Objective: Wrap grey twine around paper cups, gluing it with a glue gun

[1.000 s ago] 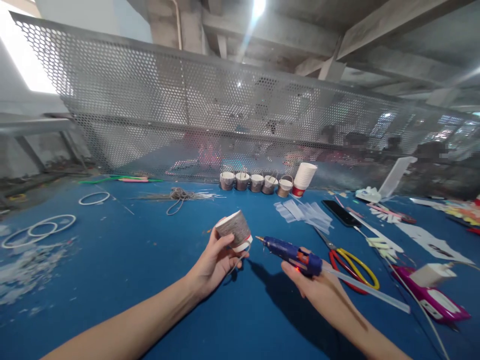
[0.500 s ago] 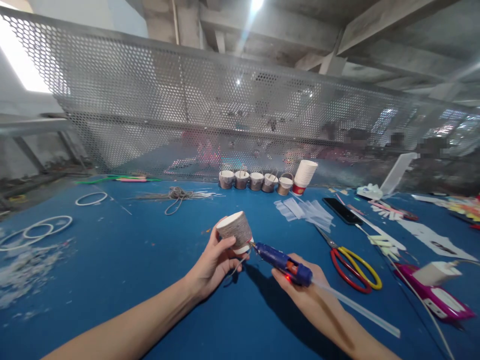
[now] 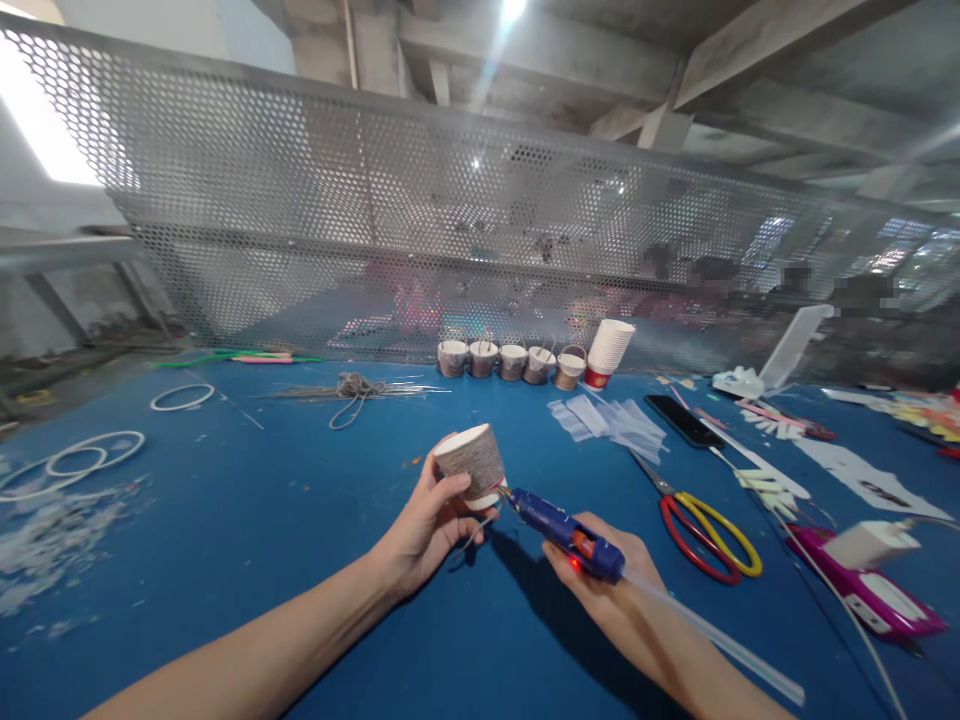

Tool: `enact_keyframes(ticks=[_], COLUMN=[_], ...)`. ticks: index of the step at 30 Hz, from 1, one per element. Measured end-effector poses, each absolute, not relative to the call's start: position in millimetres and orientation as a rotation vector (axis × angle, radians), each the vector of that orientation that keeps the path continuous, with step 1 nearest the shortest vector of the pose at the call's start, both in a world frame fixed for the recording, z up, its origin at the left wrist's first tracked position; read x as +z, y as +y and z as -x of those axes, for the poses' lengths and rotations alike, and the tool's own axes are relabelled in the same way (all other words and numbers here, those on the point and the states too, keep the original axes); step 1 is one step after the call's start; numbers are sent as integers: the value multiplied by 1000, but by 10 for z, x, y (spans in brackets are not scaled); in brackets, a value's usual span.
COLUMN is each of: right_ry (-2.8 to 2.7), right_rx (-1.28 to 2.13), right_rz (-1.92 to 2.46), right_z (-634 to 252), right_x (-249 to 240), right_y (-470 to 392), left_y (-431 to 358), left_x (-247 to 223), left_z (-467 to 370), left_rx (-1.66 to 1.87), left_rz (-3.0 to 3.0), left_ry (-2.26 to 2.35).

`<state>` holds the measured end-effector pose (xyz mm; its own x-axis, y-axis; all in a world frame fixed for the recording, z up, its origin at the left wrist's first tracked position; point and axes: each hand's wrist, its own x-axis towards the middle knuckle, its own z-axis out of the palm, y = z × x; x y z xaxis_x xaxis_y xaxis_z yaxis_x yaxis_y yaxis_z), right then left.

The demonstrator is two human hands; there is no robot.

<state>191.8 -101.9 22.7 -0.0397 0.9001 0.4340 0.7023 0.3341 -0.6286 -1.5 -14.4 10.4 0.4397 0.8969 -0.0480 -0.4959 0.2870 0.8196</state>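
Head view, left fingers (image 3: 451, 488) pinching wrapped cup (image 3: 478, 462), right fingers (image 3: 562, 570) around glue gun (image 3: 549, 520), blue tabletop (image 3: 262, 520) stretching left.

Head view looks forward-down over blue table (image 3: 262, 520)

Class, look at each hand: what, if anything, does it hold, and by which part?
The left hand holds the cup by its wrapped side; the right hand holds the glue gun near its rear, the exact grip hidden.
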Motion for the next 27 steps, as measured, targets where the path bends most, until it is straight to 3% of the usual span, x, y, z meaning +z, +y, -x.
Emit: enact_keyframes(ticks=[27], right_ry=[-1721], right_rx=[416], right_rz=[1410], right_z=[-1951], right_x=[138], right_y=[-1021], left_y=[-114], left_x=[57], left_z=[32], left_rx=[927], left_rz=[-773], left_ry=[501])
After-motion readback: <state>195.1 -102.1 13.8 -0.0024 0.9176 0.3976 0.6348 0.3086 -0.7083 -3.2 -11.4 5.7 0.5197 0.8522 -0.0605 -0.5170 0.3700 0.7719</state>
